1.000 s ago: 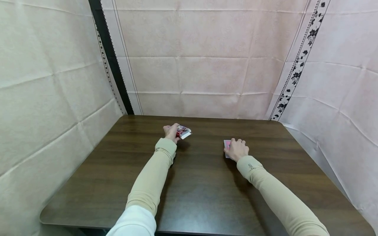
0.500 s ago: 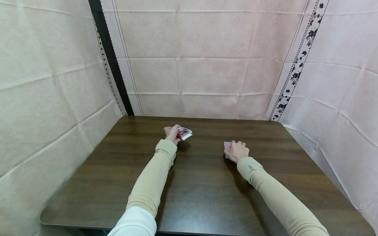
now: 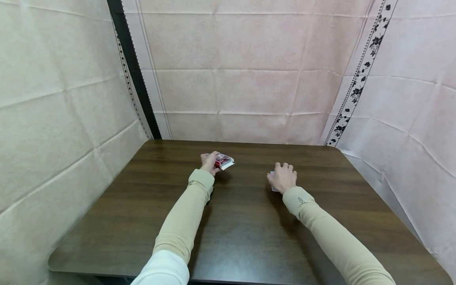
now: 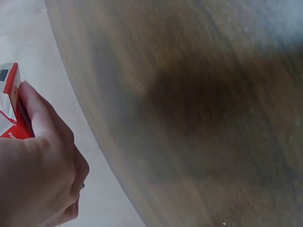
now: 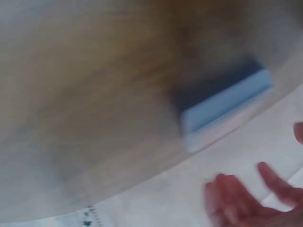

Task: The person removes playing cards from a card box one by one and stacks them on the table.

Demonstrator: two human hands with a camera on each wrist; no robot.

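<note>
Right fingers (image 5: 228, 196), spread, have shifted near a pale layered deck (image 5: 227, 112); left fingers (image 4: 41, 111) pinch a red box (image 3: 224, 161).

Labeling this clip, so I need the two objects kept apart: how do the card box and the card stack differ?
The card box is red and white, while the card stack shows pale, layered edges. The card box has a white flap sticking out; the card stack has none. The left hand grips the card box; the card stack rests ungripped on the table. Both are rectangular blocks.
</note>
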